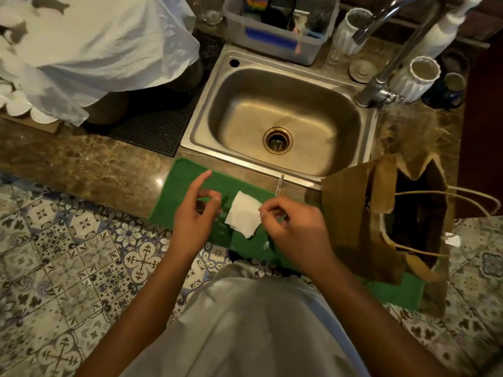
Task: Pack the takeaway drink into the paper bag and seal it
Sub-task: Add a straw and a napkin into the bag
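A brown paper bag (351, 221) with twine handles stands open at the counter's right front edge; its inside is dark and I cannot make out a drink in it. My right hand (294, 229) pinches the edge of a small folded white napkin (243, 217) over a green cloth (187, 183). My left hand (194, 219) hovers just left of the napkin, fingers apart, index finger stretched out, holding nothing.
A steel sink (283, 118) with a tall tap (386, 58) lies behind the cloth. A grey tub (275, 36), white ribbed cups (416, 77) and a black mat (163, 126) under a white plastic sheet (95, 44) crowd the back. Patterned floor tiles (81, 254) show below.
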Demonstrator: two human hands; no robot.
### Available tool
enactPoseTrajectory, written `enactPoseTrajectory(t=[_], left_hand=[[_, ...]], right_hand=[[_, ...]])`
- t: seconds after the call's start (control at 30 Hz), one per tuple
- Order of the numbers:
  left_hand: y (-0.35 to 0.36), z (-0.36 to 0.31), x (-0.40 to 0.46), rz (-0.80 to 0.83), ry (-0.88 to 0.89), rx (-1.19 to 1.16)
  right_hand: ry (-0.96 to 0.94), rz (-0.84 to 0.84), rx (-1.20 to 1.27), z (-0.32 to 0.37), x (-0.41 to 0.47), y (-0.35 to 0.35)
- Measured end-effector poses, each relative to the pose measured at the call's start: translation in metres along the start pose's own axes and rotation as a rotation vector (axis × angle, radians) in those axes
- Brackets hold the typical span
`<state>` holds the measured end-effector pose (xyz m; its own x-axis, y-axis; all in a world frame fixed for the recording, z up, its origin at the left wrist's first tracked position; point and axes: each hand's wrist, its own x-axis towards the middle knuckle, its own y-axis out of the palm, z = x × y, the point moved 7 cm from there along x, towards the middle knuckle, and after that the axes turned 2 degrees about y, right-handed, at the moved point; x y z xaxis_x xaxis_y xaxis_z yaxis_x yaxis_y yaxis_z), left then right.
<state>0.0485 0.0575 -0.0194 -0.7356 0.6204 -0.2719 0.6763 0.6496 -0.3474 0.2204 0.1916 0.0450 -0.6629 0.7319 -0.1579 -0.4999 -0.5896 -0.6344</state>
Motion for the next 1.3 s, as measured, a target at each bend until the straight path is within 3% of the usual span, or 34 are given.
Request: enactPoseTrajectory(t=[0.2,0.37,0.5,0.57,0.77,1.03,1.3], left_hand=[[0.005,0.032,0.027,0.1,-0.035,0.1],[0.032,0.053,0.043,0.26,-0.109,0.091],[0.049,0.057,0.043,0.353,0.014,0.334],[0.054,0.062,0.045,0.364,-0.017,0.348],[0.063,0.069,0.049,0.432,-0.04,0.456],[0.069,0.064,0.053,0.47,-0.002,0.349],[0.061,0.054,0.039,0.441,0.042,0.246]], right_hand=[[0.163,-0.058,-0.105,-0.048,0.008,0.029],[0.434,0.094,-0.205,-0.079,0.012,0.053],[0.594,0.226,-0.308,-0.098,0.006,0.072],[0.637,0.26,-0.352,-0.102,0.001,0.081],[0.653,0.285,-0.493,-0.105,-0.005,0.092],[0.681,0.321,-0.585,-0.116,0.008,0.094],[0.701,0.296,-0.426,-0.132,0.005,0.091]])
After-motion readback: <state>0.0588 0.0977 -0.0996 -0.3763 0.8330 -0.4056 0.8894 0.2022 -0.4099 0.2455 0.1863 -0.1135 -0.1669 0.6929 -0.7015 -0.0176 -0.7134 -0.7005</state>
